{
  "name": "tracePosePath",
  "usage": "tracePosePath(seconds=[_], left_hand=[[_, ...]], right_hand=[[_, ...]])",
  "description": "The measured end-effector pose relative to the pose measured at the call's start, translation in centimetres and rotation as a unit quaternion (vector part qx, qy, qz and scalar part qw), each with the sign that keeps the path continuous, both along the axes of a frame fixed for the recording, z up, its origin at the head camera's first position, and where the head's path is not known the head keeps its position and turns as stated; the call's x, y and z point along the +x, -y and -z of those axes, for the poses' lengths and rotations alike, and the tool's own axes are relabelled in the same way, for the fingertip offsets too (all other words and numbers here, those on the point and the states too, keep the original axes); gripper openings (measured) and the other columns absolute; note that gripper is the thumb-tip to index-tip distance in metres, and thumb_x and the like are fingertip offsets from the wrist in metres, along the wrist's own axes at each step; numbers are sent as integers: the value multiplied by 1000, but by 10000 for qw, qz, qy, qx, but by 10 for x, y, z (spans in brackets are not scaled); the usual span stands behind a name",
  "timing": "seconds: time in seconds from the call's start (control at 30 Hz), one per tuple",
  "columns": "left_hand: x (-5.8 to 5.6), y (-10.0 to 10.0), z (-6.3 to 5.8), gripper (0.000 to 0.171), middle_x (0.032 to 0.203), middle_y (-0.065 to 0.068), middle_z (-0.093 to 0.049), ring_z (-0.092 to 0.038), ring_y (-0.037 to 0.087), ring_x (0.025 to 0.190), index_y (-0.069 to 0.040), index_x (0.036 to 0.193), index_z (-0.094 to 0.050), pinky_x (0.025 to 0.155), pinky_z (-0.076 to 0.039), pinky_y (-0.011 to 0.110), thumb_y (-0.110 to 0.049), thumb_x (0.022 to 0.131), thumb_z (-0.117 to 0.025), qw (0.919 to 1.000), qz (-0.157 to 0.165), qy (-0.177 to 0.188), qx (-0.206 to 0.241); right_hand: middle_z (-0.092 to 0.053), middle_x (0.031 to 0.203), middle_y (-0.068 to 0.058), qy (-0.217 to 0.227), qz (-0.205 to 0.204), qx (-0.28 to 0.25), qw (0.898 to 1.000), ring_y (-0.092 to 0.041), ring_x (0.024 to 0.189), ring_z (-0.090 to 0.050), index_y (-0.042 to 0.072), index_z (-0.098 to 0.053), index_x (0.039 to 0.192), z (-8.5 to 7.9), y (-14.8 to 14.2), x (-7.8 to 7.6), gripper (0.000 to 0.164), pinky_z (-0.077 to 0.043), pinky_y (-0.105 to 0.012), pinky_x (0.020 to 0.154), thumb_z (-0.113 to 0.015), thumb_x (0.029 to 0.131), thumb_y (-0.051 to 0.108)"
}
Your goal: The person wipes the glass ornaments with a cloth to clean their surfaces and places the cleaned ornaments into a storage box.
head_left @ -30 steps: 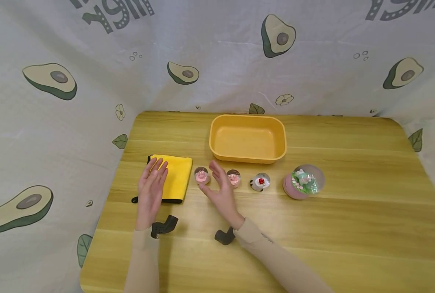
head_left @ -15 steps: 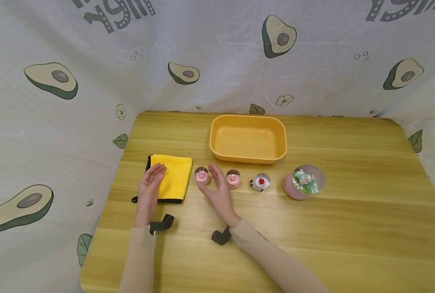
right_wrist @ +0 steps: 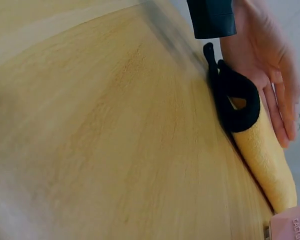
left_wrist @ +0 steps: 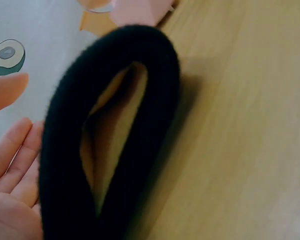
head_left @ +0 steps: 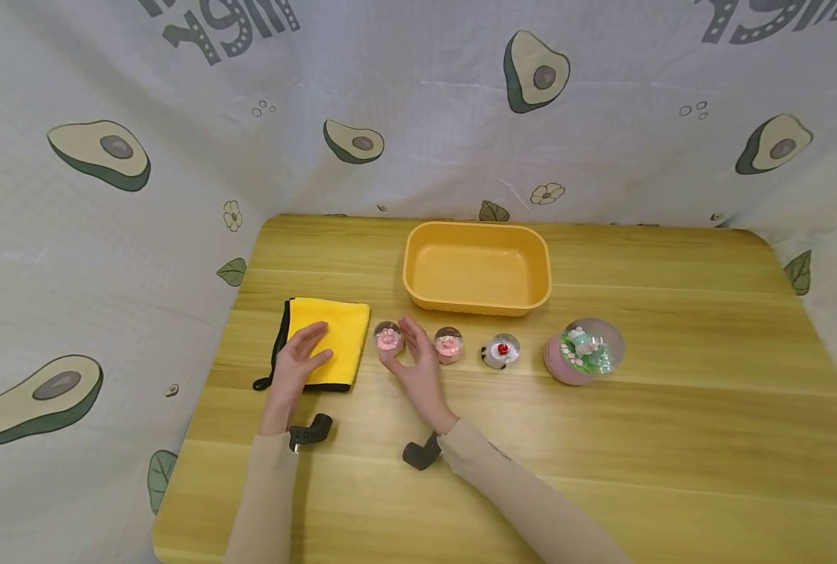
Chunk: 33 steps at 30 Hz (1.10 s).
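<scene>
A: Position of the small pink globe (head_left: 388,340)?

B: On the table (head_left: 672,384), left of middle, off the tray's (head_left: 474,307) near left corner. Right hand (head_left: 423,377) arches thumb and fingers about its right side; grip or contact cannot be told. Left hand (head_left: 297,362): fingers extended, thumb apart, holding nothing, over the yellow cloth (head_left: 348,337) near the table's left edge.

A: Risks?

B: Judged: a pinch high on the smooth dome could slip and tip the globe. A rightward swing of the knuckles could knock the second pink globe (head_left: 449,345). The cloth's raised fold could snag a sweeping left hand.

A: Unclear?

B: Right hand absent from the right wrist view; a lettered pink base (right_wrist: 291,225) is cut off there. Black hem (left_wrist: 162,90) hides part of the left hand in its wrist view.
</scene>
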<state>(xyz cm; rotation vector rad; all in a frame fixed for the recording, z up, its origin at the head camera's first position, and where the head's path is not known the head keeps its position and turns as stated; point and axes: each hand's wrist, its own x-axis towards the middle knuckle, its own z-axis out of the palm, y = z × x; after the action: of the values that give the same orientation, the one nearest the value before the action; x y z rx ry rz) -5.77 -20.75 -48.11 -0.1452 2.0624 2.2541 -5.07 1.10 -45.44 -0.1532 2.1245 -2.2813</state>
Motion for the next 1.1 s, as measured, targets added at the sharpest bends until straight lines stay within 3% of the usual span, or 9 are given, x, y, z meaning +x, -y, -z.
tracePosePath(seconds=[0.1, 0.27, 0.53, 0.8, 1.1], left_hand=[[-1, -1, 0, 53, 144, 22, -38, -33, 29, 136, 7, 138, -40, 96, -42, 24, 11, 88, -59, 9989, 215, 4, -421], [-2, -5, 0, 56, 143, 23, -39, -31, 31, 136, 6, 138, -41, 107, -30, 42, 10, 86, -63, 9926, 407, -66, -1143], [-3, -14, 2, 56, 136, 19, -50, -41, 31, 130, 2, 133, -51, 108, -28, 45, 9, 81, -69, 9740, 113, -139, -2260], [-4, -21, 0, 49, 127, 17, -58, -49, 30, 122, 0, 126, -58, 105, -32, 43, 7, 79, -72, 9594, -115, -203, -2812], [-7, -24, 1, 38, 118, 16, -63, -54, 30, 116, 0, 115, -65, 100, -38, 44, 6, 79, -73, 9469, -172, -317, -3194]], right_hand=[[-40, 138, -32, 17, 1, -3, 10000, -41, 132, -34, -16, -32, 138, 2, 1, -1, 64, -24, -44, 110, -66, 84, -9], [-39, 139, -31, 48, -20, 51, 10000, -39, 132, -35, -15, -32, 138, 4, 2, -3, 65, -25, -44, 110, -67, 84, -8], [-40, 138, -30, 53, -35, 335, 9994, -40, 131, -36, -16, -34, 137, 6, 3, -5, 62, -27, -44, 109, -67, 85, -7], [-44, 139, -25, -149, 121, 766, 9969, -36, 131, -38, -10, -39, 138, 40, 9, -14, 62, -29, -42, 108, -70, 84, -3], [-49, 137, -18, -111, 203, 1073, 9940, -29, 128, -44, -4, -46, 135, 44, 10, -17, 57, -33, -37, 106, -71, 85, 2]])
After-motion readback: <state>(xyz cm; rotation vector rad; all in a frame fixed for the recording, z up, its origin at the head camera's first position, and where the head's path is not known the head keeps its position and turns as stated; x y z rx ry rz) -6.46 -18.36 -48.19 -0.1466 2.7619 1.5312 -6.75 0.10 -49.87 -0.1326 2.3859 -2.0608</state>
